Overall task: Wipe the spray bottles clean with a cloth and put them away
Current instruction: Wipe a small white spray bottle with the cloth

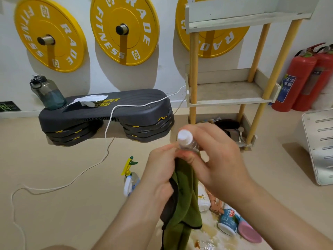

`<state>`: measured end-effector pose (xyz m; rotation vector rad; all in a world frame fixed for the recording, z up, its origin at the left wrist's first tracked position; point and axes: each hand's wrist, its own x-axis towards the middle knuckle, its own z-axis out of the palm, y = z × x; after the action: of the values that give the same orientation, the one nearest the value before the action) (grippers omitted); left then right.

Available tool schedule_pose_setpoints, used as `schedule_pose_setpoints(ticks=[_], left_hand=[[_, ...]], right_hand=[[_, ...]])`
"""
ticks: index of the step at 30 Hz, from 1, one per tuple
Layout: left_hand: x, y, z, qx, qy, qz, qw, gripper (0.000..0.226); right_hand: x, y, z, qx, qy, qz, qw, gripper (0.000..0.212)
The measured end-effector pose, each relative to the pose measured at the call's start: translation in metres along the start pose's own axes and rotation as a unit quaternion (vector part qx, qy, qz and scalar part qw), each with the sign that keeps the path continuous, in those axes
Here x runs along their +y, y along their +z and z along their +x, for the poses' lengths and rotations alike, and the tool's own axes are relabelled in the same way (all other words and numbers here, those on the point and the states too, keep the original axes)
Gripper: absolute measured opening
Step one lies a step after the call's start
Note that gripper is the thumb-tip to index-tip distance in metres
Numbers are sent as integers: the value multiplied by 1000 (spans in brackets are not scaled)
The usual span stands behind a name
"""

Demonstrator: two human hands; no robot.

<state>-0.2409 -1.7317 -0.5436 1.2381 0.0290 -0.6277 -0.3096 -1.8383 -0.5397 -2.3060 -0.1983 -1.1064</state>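
The green cloth hangs from the left grip, whose fingers clench it just below the small clear bottle. The right grip is curled round that white-capped bottle, held up between both. Beneath, on the beige floor, stands a trigger spray bottle, with a blue-labelled bottle lying near. Farther off are a step platform, a wooden shelf and yellow weight plates on the wall.

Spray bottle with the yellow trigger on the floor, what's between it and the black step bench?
Mostly bare floor, crossed by a white cord that hangs off the step bench, left of the spray bottle. The head view shows it.
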Motion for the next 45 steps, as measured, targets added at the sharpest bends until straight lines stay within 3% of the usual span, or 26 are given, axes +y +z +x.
schedule_pose_setpoints(ticks=[3, 6, 10, 13, 15, 16, 20, 23, 25, 26, 29, 30, 32, 35, 37, 42, 44, 45], left_hand=[[-4, -2, -2, 10, 6, 18, 1000, 36], [-6, -6, 0, 46, 32, 22, 998, 14], [-17, -8, -1, 46, 52, 28, 997, 16], [-22, -10, -1, 38, 69, 70, 994, 18], [-24, -15, 2, 45, 91, 104, 989, 24], [-26, -16, 3, 43, 104, 123, 986, 26], [-39, -16, 1, 33, 137, 144, 980, 26], [-36, -19, 3, 35, 110, 109, 987, 26], [-32, -25, 6, 41, 81, 55, 994, 26], [-31, -28, 6, 47, 71, 30, 996, 28], [-31, -25, 7, 92, 81, 2, 993, 31], [-29, -22, 8, 118, 90, 12, 989, 32], [-26, -16, 12, 165, 101, 40, 980, 32], [-32, -16, 14, 176, 57, 43, 982, 32], [-43, -28, 13, 165, 12, 12, 986, 41], [-87, -64, 26, 204, -85, -128, 967, 53], [-109, -75, 35, 223, -115, -184, 950, 54], [-120, -80, 39, 235, -127, -202, 942, 54]], right_hand=[[-1, 7, -4, -3, -23, -13, 1000, 27], [6, 14, -2, 24, 116, 42, 992, 15], [16, 22, 1, 65, 408, 212, 886, 16], [12, 26, -3, 31, 482, 298, 824, 20], [12, 27, -6, -7, 480, 333, 812, 21], [13, 29, -6, -18, 470, 321, 822, 20], [14, 40, -12, 20, 316, 65, 946, 23], [7, 43, -16, 39, 187, -6, 981, 15], [4, 47, -14, 29, 196, 46, 979, 11], [3, 48, -8, 37, 275, 131, 952, 13], [0, 44, 11, 43, 526, 392, 754, 24], [1, 44, 14, 34, 557, 410, 721, 26], [1, 46, 20, 20, 567, 408, 715, 28], [5, 52, 25, -26, 527, 354, 772, 28], [9, 59, 23, -78, 510, 347, 783, 24], [21, 96, -6, -150, 533, 350, 755, 24], [27, 112, -19, -149, 566, 367, 723, 23], [30, 119, -24, -131, 591, 396, 690, 23]])
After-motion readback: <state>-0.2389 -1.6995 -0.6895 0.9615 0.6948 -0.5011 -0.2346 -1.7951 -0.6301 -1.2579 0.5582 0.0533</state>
